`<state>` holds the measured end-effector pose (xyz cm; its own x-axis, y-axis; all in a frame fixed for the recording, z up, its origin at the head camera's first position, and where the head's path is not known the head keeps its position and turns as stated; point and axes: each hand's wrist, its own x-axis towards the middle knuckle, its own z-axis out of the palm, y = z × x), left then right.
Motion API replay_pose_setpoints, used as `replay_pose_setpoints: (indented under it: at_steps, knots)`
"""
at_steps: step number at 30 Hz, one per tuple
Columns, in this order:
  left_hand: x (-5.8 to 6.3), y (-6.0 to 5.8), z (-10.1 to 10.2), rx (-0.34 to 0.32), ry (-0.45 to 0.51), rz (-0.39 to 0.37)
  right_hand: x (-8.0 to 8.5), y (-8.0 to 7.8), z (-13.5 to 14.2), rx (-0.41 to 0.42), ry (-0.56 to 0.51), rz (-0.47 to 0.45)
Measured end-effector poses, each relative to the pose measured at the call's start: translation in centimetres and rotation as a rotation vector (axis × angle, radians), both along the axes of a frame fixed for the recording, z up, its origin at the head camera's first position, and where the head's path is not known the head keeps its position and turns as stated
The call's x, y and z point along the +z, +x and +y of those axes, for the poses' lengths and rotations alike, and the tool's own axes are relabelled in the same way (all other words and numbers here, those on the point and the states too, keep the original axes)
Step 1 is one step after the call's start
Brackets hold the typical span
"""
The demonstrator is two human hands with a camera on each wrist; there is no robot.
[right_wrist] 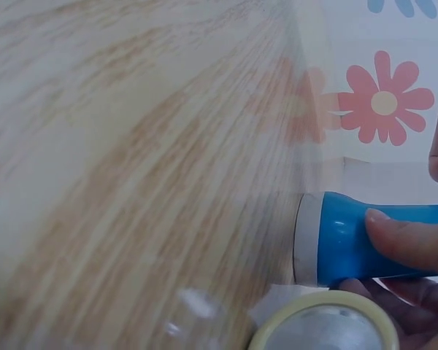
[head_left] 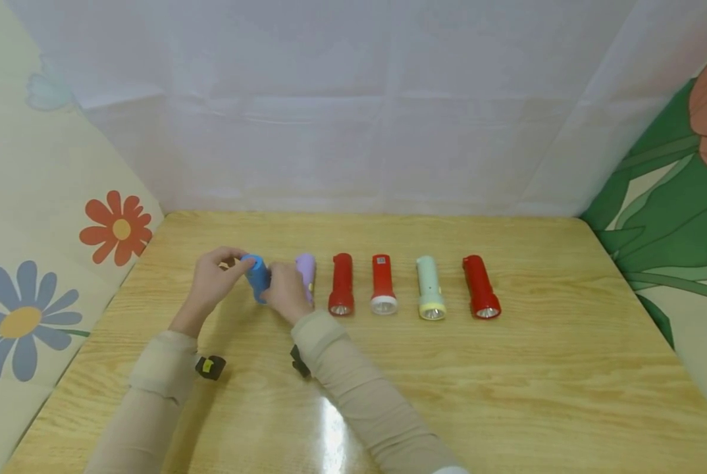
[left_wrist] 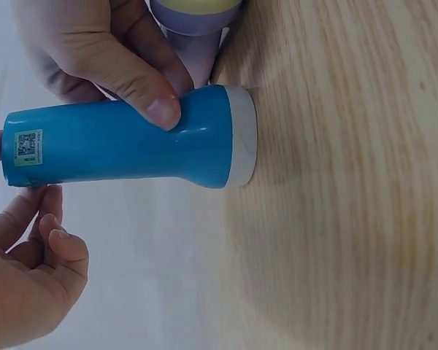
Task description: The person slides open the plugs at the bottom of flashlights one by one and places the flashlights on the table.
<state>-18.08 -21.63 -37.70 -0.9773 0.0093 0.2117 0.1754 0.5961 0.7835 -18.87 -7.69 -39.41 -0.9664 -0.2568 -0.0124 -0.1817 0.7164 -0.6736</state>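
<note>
A blue flashlight [head_left: 257, 275] with a pale rim round its head stands upright at the left of the row, head down on the wooden table. My right hand [head_left: 287, 289] grips its lower body, the thumb [left_wrist: 163, 111] lying along the blue side in the left wrist view. My left hand [head_left: 210, 280] pinches the tail end from the other side, near a small code sticker [left_wrist: 28, 148]. Just right of them lies a purple flashlight [head_left: 306, 265], partly hidden behind my right hand; its yellow-rimmed head [right_wrist: 323, 328] shows in the right wrist view.
Farther right lie a red flashlight [head_left: 342, 282], a red one with a white head [head_left: 383, 280], a mint one with a yellow head [head_left: 428, 283] and another red one [head_left: 480, 284]. A white cloth [head_left: 353, 131] hangs behind the table [head_left: 537, 388]; flowered cloths flank it.
</note>
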Motion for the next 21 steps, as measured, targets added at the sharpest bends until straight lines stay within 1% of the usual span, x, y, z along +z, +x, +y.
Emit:
replay_pose_setpoints:
  at_steps: [7, 11, 16, 21]
  knots:
    - [0.21, -0.09, 0.16, -0.010, 0.027, -0.019, 0.00, -0.11, 0.10, -0.001, 0.018, 0.022]
    - [0.26, -0.12, 0.30, 0.003, 0.049, -0.036, 0.15, -0.03, 0.16, 0.003, 0.023, 0.014]
    - [0.36, -0.13, 0.33, 0.009, 0.036, -0.028, 0.14, 0.07, 0.12, 0.005, 0.019, 0.007]
    - [0.39, -0.15, 0.16, 0.005, 0.005, -0.007, -0.10, 0.07, 0.05, 0.009, 0.019, 0.033]
